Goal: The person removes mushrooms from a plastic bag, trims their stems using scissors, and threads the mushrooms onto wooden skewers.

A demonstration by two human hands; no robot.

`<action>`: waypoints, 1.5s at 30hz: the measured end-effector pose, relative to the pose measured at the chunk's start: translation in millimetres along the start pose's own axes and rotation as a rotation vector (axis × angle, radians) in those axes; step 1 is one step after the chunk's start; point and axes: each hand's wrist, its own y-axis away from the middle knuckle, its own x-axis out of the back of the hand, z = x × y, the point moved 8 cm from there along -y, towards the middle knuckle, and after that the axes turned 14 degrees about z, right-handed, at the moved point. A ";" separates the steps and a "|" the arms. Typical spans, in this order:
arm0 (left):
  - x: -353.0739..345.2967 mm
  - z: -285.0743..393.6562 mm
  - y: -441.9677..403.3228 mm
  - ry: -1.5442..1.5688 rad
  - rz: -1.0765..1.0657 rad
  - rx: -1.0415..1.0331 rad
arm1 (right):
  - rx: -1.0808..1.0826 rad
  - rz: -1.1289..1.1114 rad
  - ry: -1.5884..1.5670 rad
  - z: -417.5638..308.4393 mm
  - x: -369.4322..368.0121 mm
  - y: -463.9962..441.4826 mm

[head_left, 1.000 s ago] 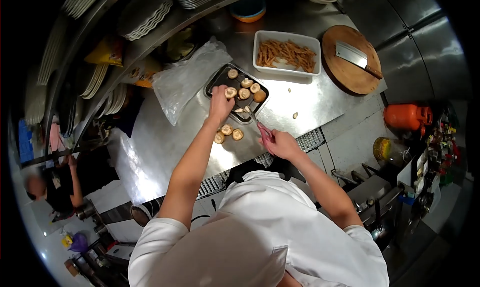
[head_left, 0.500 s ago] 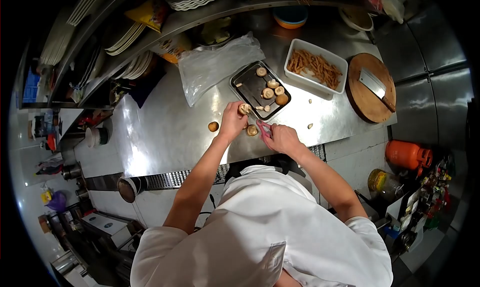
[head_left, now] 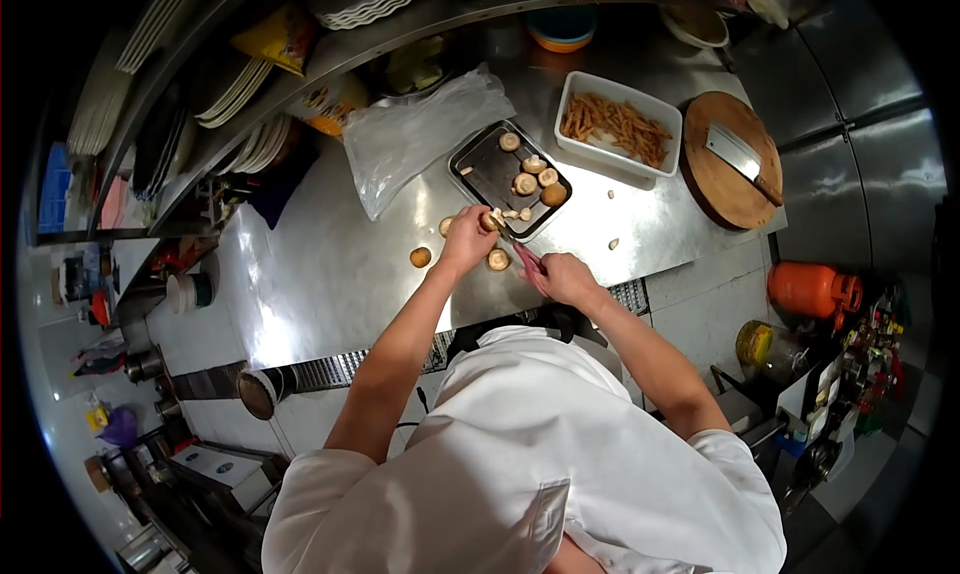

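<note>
My left hand [head_left: 468,239] is closed on a mushroom [head_left: 489,221] at the near edge of a dark tray [head_left: 483,193]. In my right hand [head_left: 567,278] is a pair of scissors [head_left: 532,264] with pinkish-red handles, its blades reaching the held mushroom. Several mushrooms and small cut stem pieces lie in the tray. On the steel table, a mushroom [head_left: 499,260] sits just below the scissors, a brown one [head_left: 420,258] is farther left, and another [head_left: 445,227] is partly hidden behind my left hand.
A white tub [head_left: 668,129] of brown, finger-like food stands behind the tray. To its right, a cleaver [head_left: 734,152] lies on a round wooden board [head_left: 703,189]. A clear plastic bag [head_left: 400,144] lies left of the tray. Plates fill the shelf [head_left: 400,36] above.
The scissors' blades have moved up and left onto the mushroom in my left hand. The whole view has shifted slightly, and a mushroom behind my left hand now shows.
</note>
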 end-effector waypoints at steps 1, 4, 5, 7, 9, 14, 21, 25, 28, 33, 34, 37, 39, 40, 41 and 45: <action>-1.3 -2.3 0.3 0.021 -0.008 0.030 | -0.041 -0.042 0.016 3.1 -0.6 1.1; 6.2 0.8 -2.0 -0.038 0.027 0.020 | -0.096 -0.089 0.019 10.2 0.1 1.5; 7.5 4.3 -1.6 -0.045 0.026 -0.004 | -0.105 -0.106 0.010 11.2 -1.8 3.1; 5.9 6.3 0.2 -0.008 0.011 -0.004 | -0.093 -0.101 -0.001 9.5 -3.5 3.0; 4.1 7.2 -2.3 0.033 -0.001 -0.011 | -0.081 -0.088 -0.007 6.5 0.9 0.9; 56.8 -34.5 3.2 -0.144 0.235 -0.023 | -0.274 -0.104 -0.206 29.1 0.9 10.2; 51.0 -70.4 27.6 -0.434 0.193 0.041 | -0.277 -0.045 -0.123 54.1 -10.7 5.1; 14.2 2.1 -12.1 -0.430 0.128 -0.196 | -0.293 0.028 -0.133 53.2 1.9 5.0; -41.7 26.8 -47.0 -0.336 0.031 -0.256 | -0.328 0.051 -0.166 52.1 16.6 14.2; -85.6 37.7 -75.9 -0.413 -0.051 -0.251 | -0.373 0.109 -0.172 54.9 35.8 37.3; -85.7 35.1 -76.5 -0.437 -0.053 -0.241 | -0.385 0.111 -0.172 56.5 37.9 41.0; -64.0 42.8 -67.2 -0.218 -0.011 -0.225 | -0.357 0.123 -0.133 56.2 44.2 40.2; -41.2 45.1 -54.6 0.038 -0.059 -0.128 | -0.164 0.250 0.024 46.6 56.3 32.3; -25.9 48.0 -49.7 0.030 -0.041 -0.122 | -0.145 0.243 0.021 45.9 56.5 28.6; -15.9 49.3 -42.6 0.057 -0.105 -0.091 | -0.049 0.288 0.090 39.8 61.4 23.9; 13.6 34.4 -20.9 0.179 -0.216 0.054 | 0.226 0.307 0.265 5.0 70.7 8.8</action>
